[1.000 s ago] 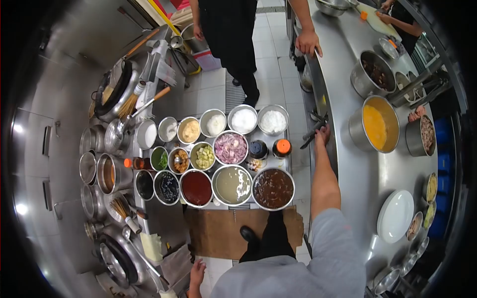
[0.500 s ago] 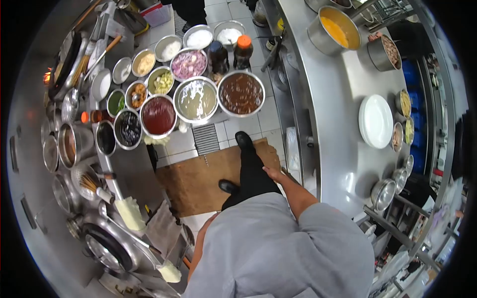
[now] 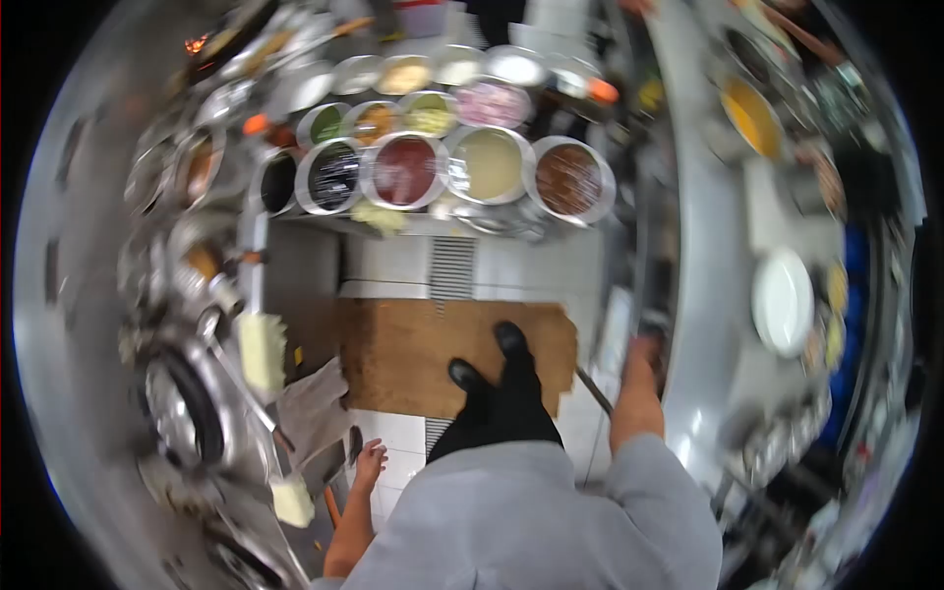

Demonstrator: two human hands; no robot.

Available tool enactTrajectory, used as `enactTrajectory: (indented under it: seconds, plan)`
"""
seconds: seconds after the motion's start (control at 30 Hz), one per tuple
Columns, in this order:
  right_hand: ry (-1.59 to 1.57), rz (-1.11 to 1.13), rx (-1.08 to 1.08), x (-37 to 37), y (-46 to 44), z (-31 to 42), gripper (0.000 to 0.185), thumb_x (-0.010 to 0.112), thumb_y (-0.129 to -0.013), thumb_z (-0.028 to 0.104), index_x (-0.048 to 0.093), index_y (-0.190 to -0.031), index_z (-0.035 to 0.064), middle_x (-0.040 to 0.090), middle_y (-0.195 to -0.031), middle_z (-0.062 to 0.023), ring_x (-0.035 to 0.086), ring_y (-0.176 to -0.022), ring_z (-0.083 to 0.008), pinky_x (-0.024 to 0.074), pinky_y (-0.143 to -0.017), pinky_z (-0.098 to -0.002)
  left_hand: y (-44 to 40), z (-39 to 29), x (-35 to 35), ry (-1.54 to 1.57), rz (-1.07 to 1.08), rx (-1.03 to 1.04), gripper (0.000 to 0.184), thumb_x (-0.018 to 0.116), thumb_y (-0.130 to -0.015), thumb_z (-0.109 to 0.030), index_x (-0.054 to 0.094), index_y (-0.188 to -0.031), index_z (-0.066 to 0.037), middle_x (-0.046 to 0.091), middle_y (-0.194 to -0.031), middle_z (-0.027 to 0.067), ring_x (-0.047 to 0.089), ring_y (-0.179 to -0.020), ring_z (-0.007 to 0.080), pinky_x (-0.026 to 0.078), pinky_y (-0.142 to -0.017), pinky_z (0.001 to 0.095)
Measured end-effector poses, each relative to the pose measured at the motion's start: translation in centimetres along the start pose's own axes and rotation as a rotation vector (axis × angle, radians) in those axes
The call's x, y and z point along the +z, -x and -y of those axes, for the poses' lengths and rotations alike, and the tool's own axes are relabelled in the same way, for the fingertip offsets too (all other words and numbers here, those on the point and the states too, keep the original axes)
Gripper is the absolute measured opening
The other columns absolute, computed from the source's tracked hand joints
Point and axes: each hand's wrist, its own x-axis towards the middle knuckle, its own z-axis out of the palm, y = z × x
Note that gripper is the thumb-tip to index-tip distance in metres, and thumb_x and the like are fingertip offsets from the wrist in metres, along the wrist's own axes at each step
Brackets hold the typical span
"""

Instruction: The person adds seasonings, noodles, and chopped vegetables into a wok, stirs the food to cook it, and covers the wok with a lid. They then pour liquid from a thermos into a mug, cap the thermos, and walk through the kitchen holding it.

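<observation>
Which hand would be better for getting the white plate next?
Probably the right hand. It's beside the counter with the white plate on it. The left hand is on the other side of the body, farther away.

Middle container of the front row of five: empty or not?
Not empty: the container shows dark red contents inside its rim. Blur and glare leave me unable to tell how full.
</observation>
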Motion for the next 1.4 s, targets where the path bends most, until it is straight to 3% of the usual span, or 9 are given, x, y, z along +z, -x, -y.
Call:
enactTrajectory:
  seconds: [0.07,0.2,0.33,0.4,0.47,0.67,0.9,1.1,1.4]
  plan:
    - [0.315,-0.283,-0.473,3.6,-4.6,-3.1,0.035,0.062,-0.09,0.034,0.067,-0.11,0.0056,0.068,-0.112,-0.0185,0.065,-0.107,-0.0311,0.0522,-0.09,-0.0451,1.7,1.4,-0.6,-0.037,-0.033,-0.014,0.041,0.062,-0.093,-0.028,0.056,-0.13,-0.014,0.066,-0.098,0.0051,0.062,-0.083,0.0131,0.049,-0.061,0.0288]
    - [1.859,0.407,-0.942,0.3,-3.9,2.8,0.041,0.05,-0.096,0.025,0.055,-0.135,0.0124,0.048,-0.145,-0.0076,0.045,-0.133,-0.0241,0.0374,-0.108,-0.0432,3.8,2.4,1.5,-0.307,-0.063,0.2,0.041,0.063,-0.094,-0.036,0.06,-0.128,-0.015,0.071,-0.105,0.0125,0.066,-0.095,0.0238,0.052,-0.084,0.0362]
    - [1.528,0.404,-0.509,2.1,-4.9,3.4,0.04,0.045,-0.099,0.027,0.055,-0.132,0.0067,0.053,-0.139,-0.0122,0.052,-0.125,-0.0265,0.041,-0.104,-0.0454,4.7,-2.0,5.5,-0.336,-0.059,0.298,0.041,0.062,-0.093,-0.038,0.061,-0.127,-0.014,0.071,-0.108,0.0117,0.067,-0.101,0.0278,0.051,-0.09,0.0386]
    - [0.14,0.013,0.087,3.7,-3.2,3.0,0.042,0.048,-0.099,0.031,0.057,-0.128,0.0019,0.057,-0.134,-0.0166,0.058,-0.117,-0.0295,0.0446,-0.099,-0.0468,5.2,-4.6,7.4,-0.334,-0.017,0.283,0.043,0.06,-0.093,-0.038,0.059,-0.129,-0.014,0.07,-0.109,0.0121,0.066,-0.104,0.028,0.051,-0.092,0.04]
    - [-0.209,-0.132,0.05,5.6,-0.7,2.0,0.047,0.05,-0.099,0.036,0.059,-0.124,-0.0028,0.06,-0.128,-0.021,0.063,-0.11,-0.0324,0.0483,-0.095,-0.0483,5.4,-6.0,9.3,-0.375,-0.031,0.373,0.044,0.06,-0.093,-0.038,0.057,-0.13,-0.014,0.07,-0.106,0.0123,0.066,-0.104,0.0297,0.051,-0.092,0.0403]
    - [0.148,0.437,-0.991,0.2,19.5,10.7,0.026,0.055,-0.096,0.029,0.063,-0.103,0.0049,0.067,-0.097,-0.0201,0.063,-0.093,-0.0416,0.0496,-0.079,-0.0466,8.7,-12.2,12.8,-0.574,-0.092,0.73,0.05,0.061,-0.092,-0.026,0.048,-0.14,-0.018,0.037,-0.152,0.0129,0.051,-0.125,0.0361,0.045,-0.103,0.0443]
    - [0.396,1.264,-1.865,-5.5,42.7,27.6,0.023,0.062,-0.092,0.026,0.064,-0.102,0.0064,0.067,-0.097,-0.0172,0.062,-0.092,-0.0403,0.0491,-0.078,-0.0475,15.2,-12.4,6.7,-0.782,-0.297,1.177,0.068,0.067,-0.089,-0.034,0.039,-0.149,-0.021,0.036,-0.151,0.0188,0.043,-0.133,0.0371,0.039,-0.108,0.0468]
    - [0.357,1.555,-1.931,-11.0,60.0,31.8,0.032,0.061,-0.093,0.029,0.063,-0.12,0.0118,0.068,-0.103,-0.0161,0.064,-0.092,-0.0386,0.0499,-0.078,-0.0463,24.1,-8.7,-4.5,-0.87,-0.539,1.22,0.06,0.064,-0.086,-0.051,0.052,-0.135,-0.017,0.054,-0.12,0.0115,0.057,-0.101,0.0272,0.044,-0.084,0.0397]
    - [0.048,1.119,-2.091,-14.1,75.7,25.7,0.023,0.066,-0.089,0.022,0.054,-0.084,0.0037,0.061,-0.079,-0.0194,0.06,-0.075,-0.0412,0.0456,-0.065,-0.0496,29.8,-0.4,-14.2,-0.63,-1.115,1.183,0.052,0.063,-0.083,-0.053,0.063,-0.114,-0.011,0.054,-0.092,0.0094,0.055,-0.085,0.0262,0.043,-0.07,0.0384]
